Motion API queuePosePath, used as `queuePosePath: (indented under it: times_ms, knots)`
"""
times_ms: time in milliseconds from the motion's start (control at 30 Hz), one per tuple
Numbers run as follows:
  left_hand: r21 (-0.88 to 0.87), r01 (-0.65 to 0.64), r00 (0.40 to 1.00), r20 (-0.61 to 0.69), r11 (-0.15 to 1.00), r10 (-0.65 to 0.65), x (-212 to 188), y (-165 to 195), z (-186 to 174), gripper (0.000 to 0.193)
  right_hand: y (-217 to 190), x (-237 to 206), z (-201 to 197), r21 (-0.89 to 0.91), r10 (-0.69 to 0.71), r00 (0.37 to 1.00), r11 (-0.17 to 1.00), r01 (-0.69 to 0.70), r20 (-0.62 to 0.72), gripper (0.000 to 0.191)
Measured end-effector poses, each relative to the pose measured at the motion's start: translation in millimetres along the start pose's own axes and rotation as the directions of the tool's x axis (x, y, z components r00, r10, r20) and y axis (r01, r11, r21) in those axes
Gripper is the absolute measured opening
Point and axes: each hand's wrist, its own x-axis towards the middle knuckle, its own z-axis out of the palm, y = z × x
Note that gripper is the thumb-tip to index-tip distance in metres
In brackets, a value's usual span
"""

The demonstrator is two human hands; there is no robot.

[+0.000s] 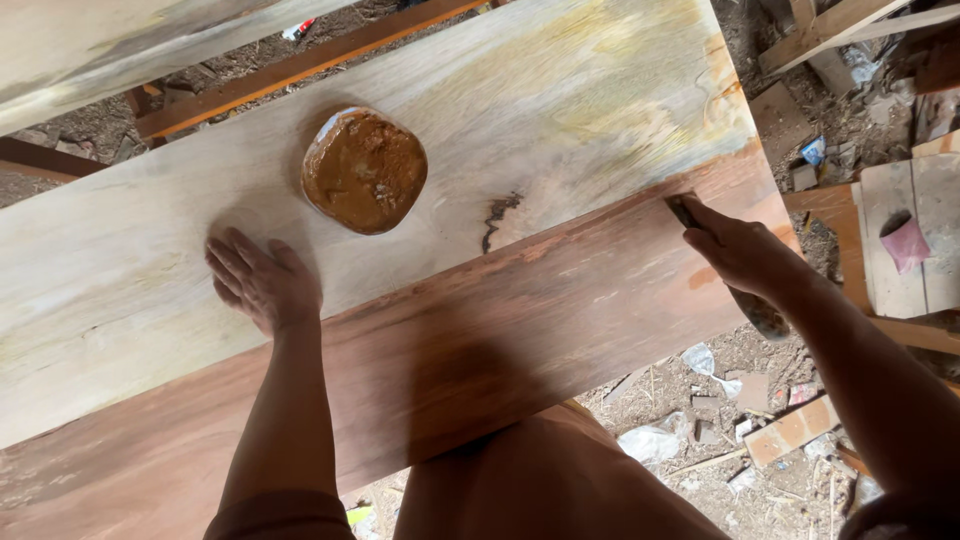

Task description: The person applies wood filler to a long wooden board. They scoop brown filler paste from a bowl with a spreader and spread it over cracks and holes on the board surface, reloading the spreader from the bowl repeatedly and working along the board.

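One round tub (365,170): brown paste, on pale-and-reddish smooth plank (560,110) | left hand (262,283): open, flat on wood | right hand (738,250): gripping putty knife (684,209) at plank's edge

The left hand (262,283) lies flat, palm down, fingers spread, forearm straight, while the right hand (737,250) is clenched, arm reaching forward

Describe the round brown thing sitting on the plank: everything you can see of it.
The round container is shallow, filled with a lumpy orange-brown paste, with a pale, shiny rim showing at its upper left. It lies flat on the pale half of the wooden plank, beyond the left hand. Neither hand touches it.
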Motion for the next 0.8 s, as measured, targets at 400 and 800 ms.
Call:
queuePosePath:
  times_ms: [400, 800]
  knots:
    - [0.015, -0.046, 0.999, 0.003, 0.999, 0.046, -1, 1, -2, 0.069, -34, 14, 38, -0.22, -0.028, 1.0, 0.975, 0.025, -0.01, 0.069]
    - [-0.028, -0.034, 0.999, -0.011, 0.999, 0.033, -1, -1, 0, 0.068, -59, 33, -13, 0.315, 0.155, 0.988, 0.938, -0.143, -0.012, 0.055]
